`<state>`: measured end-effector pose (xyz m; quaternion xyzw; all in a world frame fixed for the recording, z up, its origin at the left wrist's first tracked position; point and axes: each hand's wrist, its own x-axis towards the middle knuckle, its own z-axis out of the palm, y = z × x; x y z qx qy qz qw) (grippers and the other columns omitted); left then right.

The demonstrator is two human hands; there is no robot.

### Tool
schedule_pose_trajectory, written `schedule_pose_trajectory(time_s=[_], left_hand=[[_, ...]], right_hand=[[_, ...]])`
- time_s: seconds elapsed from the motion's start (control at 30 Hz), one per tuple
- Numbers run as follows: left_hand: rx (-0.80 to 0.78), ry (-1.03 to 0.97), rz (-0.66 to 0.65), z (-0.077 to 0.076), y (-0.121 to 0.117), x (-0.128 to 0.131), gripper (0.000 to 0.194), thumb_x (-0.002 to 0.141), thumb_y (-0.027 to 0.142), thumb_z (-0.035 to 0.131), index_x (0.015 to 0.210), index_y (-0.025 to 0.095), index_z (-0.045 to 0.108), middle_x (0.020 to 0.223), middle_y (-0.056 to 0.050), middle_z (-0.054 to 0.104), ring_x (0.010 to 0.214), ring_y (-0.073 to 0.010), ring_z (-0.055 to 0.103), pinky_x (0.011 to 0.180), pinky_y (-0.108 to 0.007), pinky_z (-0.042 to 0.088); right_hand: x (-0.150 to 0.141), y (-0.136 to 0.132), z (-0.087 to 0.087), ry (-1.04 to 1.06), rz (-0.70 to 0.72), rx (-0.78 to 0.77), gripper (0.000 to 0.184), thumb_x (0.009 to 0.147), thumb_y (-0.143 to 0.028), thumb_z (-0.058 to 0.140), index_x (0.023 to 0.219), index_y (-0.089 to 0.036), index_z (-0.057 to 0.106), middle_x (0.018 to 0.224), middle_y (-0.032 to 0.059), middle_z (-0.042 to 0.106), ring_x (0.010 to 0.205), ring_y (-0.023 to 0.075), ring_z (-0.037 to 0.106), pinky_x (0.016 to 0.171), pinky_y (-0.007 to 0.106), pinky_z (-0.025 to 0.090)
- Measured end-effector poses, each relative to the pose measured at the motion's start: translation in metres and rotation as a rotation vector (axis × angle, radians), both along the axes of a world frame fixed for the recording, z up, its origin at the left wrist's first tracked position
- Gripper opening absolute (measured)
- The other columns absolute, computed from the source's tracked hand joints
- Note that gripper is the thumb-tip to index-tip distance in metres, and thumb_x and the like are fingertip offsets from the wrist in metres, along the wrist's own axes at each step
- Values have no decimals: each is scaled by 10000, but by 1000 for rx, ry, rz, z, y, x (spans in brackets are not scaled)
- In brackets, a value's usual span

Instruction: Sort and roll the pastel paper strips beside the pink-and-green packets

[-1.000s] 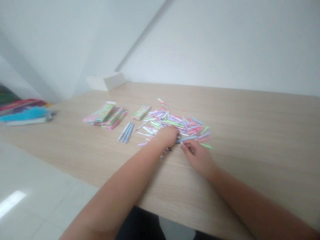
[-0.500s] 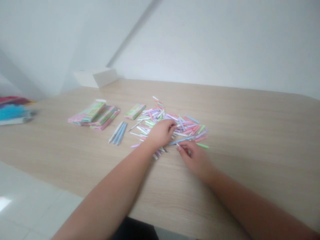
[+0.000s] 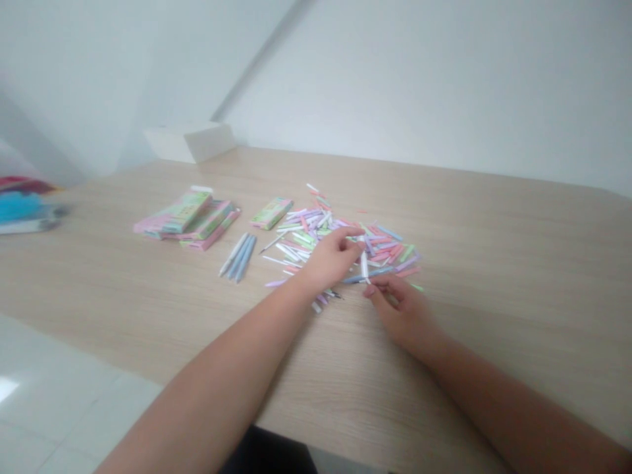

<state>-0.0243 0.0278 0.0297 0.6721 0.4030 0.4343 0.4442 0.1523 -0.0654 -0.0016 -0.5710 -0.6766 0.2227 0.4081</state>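
A white pen barrel (image 3: 364,265) spans the space between my hands over a scattered pile. My left hand (image 3: 332,259) pinches its far end between thumb and fingers. At the near end, the fingertips of my right hand (image 3: 401,308) are closed on the same white piece; whether they hold a separate small part is too blurred to tell. Beneath and around lies a pile of loose pen parts (image 3: 309,220) in white, purple, pink, green and blue. A blue pen (image 3: 378,271) lies just behind my right hand.
Several blue and white pens (image 3: 239,257) lie side by side left of the pile. Beyond them are a single green-pink box (image 3: 272,213) and stacked similar boxes (image 3: 190,214). A white box (image 3: 192,143) stands against the wall. Blurred blue and red items (image 3: 22,205) sit at far left.
A white barrel has come into view between my hands, both now gripping it. Each hand has shifted slightly right in the picture, and the camera view has moved a little.
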Motion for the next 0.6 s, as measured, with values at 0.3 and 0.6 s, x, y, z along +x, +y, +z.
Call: schedule_pose_trajectory(time_s=[0.3, 0.6], left_hand=[[-76, -39, -3, -3, 3, -3, 307, 918, 365, 687, 1170, 191, 654, 801, -32, 745, 691, -134, 692, 654, -234, 544], [-354, -158, -183, 0, -1, -3, 253, 879, 371, 760, 964, 137, 716, 870, -68, 746, 767, -115, 709, 702, -204, 562]], right_hand=[[2, 5, 3, 197, -75, -84, 269, 898, -451, 694, 1042, -227, 653, 796, 24, 769, 643, 192, 670, 604, 318, 510], [8, 2, 7, 375, 91, -19, 384, 900, -551, 710, 1144, -260, 652, 836, 26, 766, 675, 194, 686, 571, 313, 535]])
